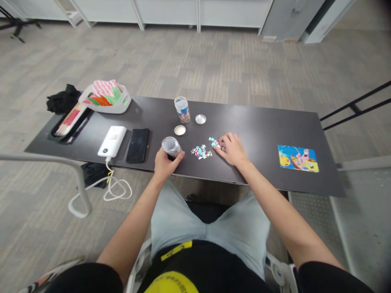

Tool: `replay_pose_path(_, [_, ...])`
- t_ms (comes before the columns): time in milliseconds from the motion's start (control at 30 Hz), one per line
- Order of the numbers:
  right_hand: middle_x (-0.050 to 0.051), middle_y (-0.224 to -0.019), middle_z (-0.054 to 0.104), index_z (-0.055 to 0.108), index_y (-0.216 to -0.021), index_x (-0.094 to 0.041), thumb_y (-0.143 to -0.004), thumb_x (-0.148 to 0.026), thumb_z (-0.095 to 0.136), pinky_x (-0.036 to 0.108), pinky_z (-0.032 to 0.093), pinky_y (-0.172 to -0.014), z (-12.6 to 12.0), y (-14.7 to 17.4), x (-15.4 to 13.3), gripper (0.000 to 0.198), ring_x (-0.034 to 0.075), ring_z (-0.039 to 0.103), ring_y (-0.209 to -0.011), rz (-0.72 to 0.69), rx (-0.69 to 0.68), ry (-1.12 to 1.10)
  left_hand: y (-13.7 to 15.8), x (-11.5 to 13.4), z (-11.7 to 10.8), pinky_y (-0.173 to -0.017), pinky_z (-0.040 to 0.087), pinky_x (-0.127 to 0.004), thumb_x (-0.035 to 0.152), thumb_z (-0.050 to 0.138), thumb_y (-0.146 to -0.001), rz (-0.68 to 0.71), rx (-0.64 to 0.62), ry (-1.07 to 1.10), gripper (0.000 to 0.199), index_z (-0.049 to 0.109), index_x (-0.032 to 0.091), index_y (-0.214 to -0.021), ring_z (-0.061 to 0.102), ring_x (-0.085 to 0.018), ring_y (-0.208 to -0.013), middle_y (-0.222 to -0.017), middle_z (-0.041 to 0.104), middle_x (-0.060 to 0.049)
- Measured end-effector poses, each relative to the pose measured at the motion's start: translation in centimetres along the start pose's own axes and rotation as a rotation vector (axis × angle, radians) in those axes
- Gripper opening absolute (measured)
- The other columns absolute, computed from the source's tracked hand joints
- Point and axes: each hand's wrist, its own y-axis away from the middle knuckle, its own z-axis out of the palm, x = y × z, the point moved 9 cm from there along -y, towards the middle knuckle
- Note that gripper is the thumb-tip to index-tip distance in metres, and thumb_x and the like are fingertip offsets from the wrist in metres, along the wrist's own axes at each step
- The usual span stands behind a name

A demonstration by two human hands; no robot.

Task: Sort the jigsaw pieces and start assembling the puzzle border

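Observation:
My left hand [165,164] is wrapped round a clear jar [171,145], which stands near the front edge of the dark table with its top uncovered. My right hand [232,149] is curled over a small heap of jigsaw puzzle pieces [214,143], its thumb and fingers closed around part of it; the pieces under the palm are hidden. Between my hands lies another pile of puzzle pieces [201,152], touched by neither. Farther back stands a second clear jar [182,110] with a colourful picture on it. Beside the jars lie two round lids [180,130].
On the right of the table [259,126] lies a colourful cartoon picture card [298,158]. At left are a black phone [137,145], a white power bank [112,141] with a cable hanging off the edge, a white basket [122,106] of colourful packets, and a black tray [58,136].

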Motion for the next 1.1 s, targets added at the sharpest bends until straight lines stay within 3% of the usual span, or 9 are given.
replay_pose_path(167, [0.024,-0.139,0.081,0.089,-0.127,-0.035,-0.124,-0.071,0.061,0.079,0.064,-0.121,0.0,0.0,-0.1,0.046,0.054,0.073,-0.132,0.009,-0.024,0.001,-2.0,0.4,0.8,-0.129,0.068,-0.077,0.073,0.098,-0.085,0.018,-0.021,0.040,0.050,0.082,0.039,-0.117,0.088,-0.052,-0.138,-0.136,0.094,-0.012])
replay_pose_path(333, [0.022,-0.126,0.084,0.090,-0.128,-0.039,-0.124,-0.083,0.051,0.082,0.063,-0.115,-0.2,0.0,-0.5,0.058,0.056,0.075,-0.125,-0.012,0.001,0.025,-1.9,1.6,0.9,-0.129,0.067,-0.078,0.069,0.101,-0.084,0.115,-0.023,0.045,0.047,0.083,0.040,-0.116,0.087,-0.051,-0.133,-0.130,0.089,-0.013])
replay_pose_path(500, [0.023,-0.128,0.085,0.087,-0.120,-0.034,-0.123,-0.078,0.058,0.079,0.065,-0.116,-0.5,-0.2,-0.5,0.053,0.056,0.077,-0.129,0.023,-0.010,0.124,-1.4,3.2,0.9,-0.132,0.065,-0.074,0.060,0.101,-0.087,0.268,-0.066,0.059,0.042,0.086,0.040,-0.121,0.081,-0.049,-0.140,-0.137,0.087,-0.014])
replay_pose_path(633, [0.025,-0.151,0.086,0.087,-0.144,-0.029,-0.121,-0.079,0.067,0.079,0.061,-0.128,-1.8,1.4,0.3,0.058,0.057,0.076,-0.146,0.107,0.085,0.179,-1.5,3.1,1.0,-0.135,0.062,-0.073,0.047,0.099,-0.090,0.365,-0.053,0.087,0.050,0.086,0.038,-0.137,0.077,-0.049,-0.146,-0.150,0.084,-0.017])
replay_pose_path(733, [0.031,-0.180,0.074,0.074,-0.176,-0.016,-0.114,-0.080,0.077,0.077,0.054,-0.142,-2.2,4.4,1.2,0.089,0.059,0.068,-0.166,0.230,0.183,0.170,-1.6,2.4,1.3,-0.134,0.062,-0.073,0.046,0.098,-0.093,0.439,-0.018,0.112,0.053,0.083,0.036,-0.144,0.075,-0.047,-0.145,-0.149,0.081,-0.017])
replay_pose_path(833, [0.038,-0.199,0.055,0.057,-0.191,0.000,-0.110,-0.078,0.082,0.074,0.042,-0.156,-0.7,6.6,1.0,0.115,0.060,0.054,-0.185,0.301,0.145,0.152,-2.0,1.5,1.7,-0.134,0.062,-0.071,0.053,0.098,-0.101,0.494,0.020,0.135,0.054,0.079,0.032,-0.147,0.074,-0.044,-0.144,-0.147,0.079,-0.016])
replay_pose_path(900, [0.035,-0.204,0.051,0.052,-0.195,-0.001,-0.114,-0.073,0.078,0.070,0.037,-0.160,0.5,6.7,-0.2,0.111,0.056,0.048,-0.191,0.269,0.089,0.114,-2.4,0.9,2.0,-0.133,0.063,-0.069,0.061,0.097,-0.106,0.506,0.042,0.146,0.057,0.076,0.030,-0.149,0.074,-0.041,-0.143,-0.147,0.077,-0.017])
replay_pose_path(1000, [0.029,-0.201,0.059,0.048,-0.200,-0.010,-0.120,-0.058,0.072,0.066,0.042,-0.158,1.2,5.8,-2.2,0.097,0.049,0.055,-0.188,0.190,0.042,0.044,-3.1,0.0,2.3,-0.132,0.063,-0.068,0.070,0.096,-0.108,0.508,0.059,0.157,0.066,0.074,0.025,-0.151,0.074,-0.041,-0.143,-0.147,0.075,-0.018])
replay_pose_path(1100, [0.033,-0.194,0.063,0.060,-0.193,-0.011,-0.114,-0.061,0.084,0.078,0.047,-0.150,-0.5,5.6,-1.8,0.096,0.058,0.058,-0.178,0.288,0.087,0.103,-3.6,-0.5,2.5,-0.133,0.064,-0.068,0.070,0.097,-0.106,0.503,0.072,0.154,0.070,0.073,0.023,-0.152,0.075,-0.043,-0.144,-0.150,0.075,-0.020])
